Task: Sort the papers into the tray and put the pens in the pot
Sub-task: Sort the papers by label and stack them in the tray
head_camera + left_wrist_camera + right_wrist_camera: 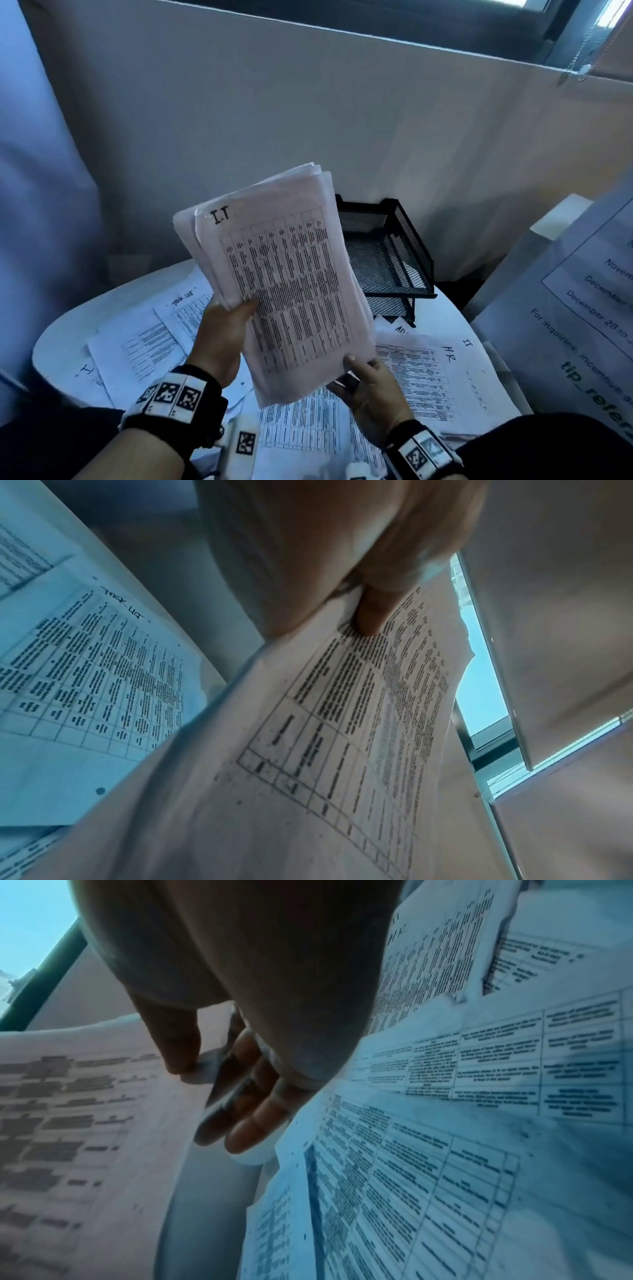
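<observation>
I hold up a thick stack of printed papers [287, 284], its top sheet marked "I.T", above the table. My left hand [222, 329] grips the stack's left edge, thumb on the front; the left wrist view shows that thumb [373, 615] pressing on the sheet [342, 737]. My right hand [370, 380] pinches the stack's lower right corner, thumb on top and fingers [253, 1118] beneath the stack [85, 1110]. A black mesh paper tray [383, 260] with stacked tiers stands behind the stack at the table's back. No pens or pot are in view.
Loose printed sheets [147, 342] cover the round white table [51, 342], some labelled "Task List", "H.R" [448, 353] and "IT". A large printed notice [582, 308] leans at the right. A grey partition wall [308, 120] closes off the back.
</observation>
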